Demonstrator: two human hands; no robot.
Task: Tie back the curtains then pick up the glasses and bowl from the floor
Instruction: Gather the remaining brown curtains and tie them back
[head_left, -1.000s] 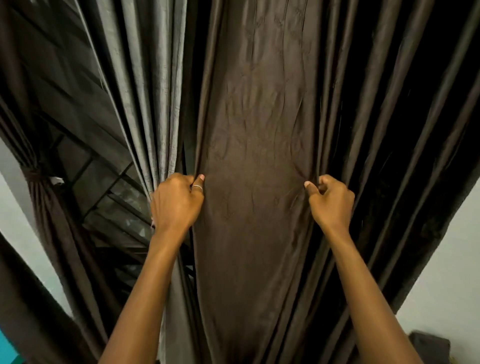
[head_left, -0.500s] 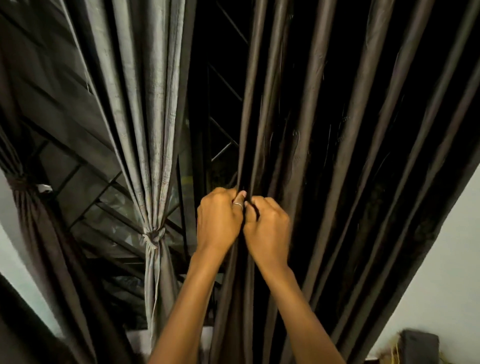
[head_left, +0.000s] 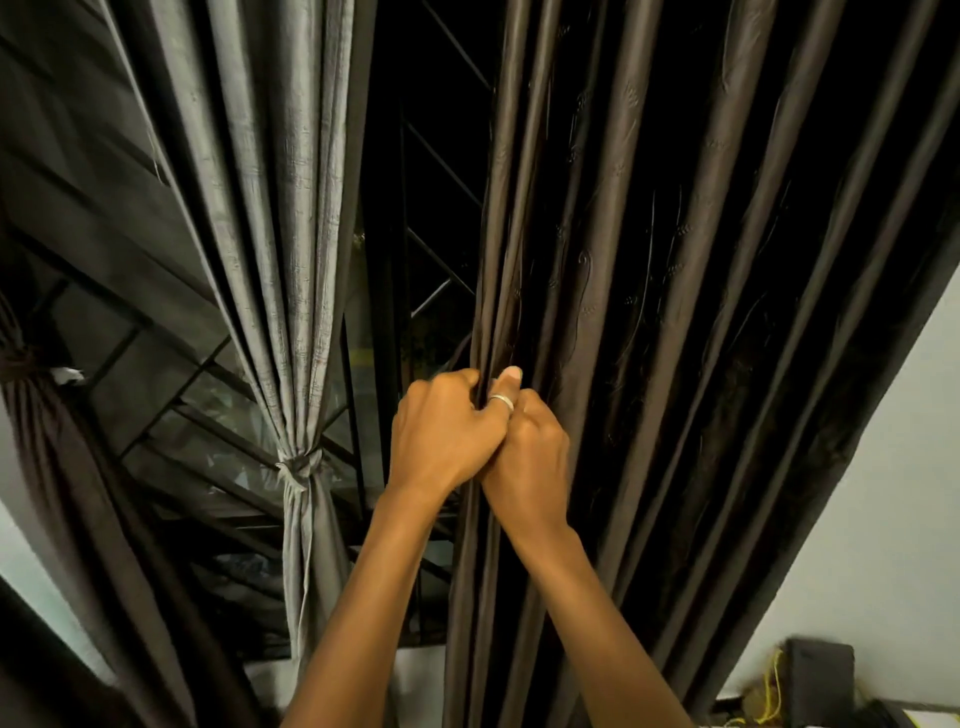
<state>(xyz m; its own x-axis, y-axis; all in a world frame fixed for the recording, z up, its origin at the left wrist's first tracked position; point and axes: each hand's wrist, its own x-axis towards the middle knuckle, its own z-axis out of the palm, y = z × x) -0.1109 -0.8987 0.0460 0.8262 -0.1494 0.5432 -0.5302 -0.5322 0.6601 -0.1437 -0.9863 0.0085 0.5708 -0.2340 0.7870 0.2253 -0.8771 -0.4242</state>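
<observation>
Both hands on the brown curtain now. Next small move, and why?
Probably hold the bunch with the right hand alone, freeing the left hand to tie it. Both grip the brown curtain, gathered but untied; the grey curtain already hangs knotted.

A room in a home, at a window.
Long dark brown curtains (head_left: 649, 312), a knotted grey curtain (head_left: 291, 291), a barred window grille (head_left: 426, 171) and plain white wall (head_left: 883, 493).
</observation>
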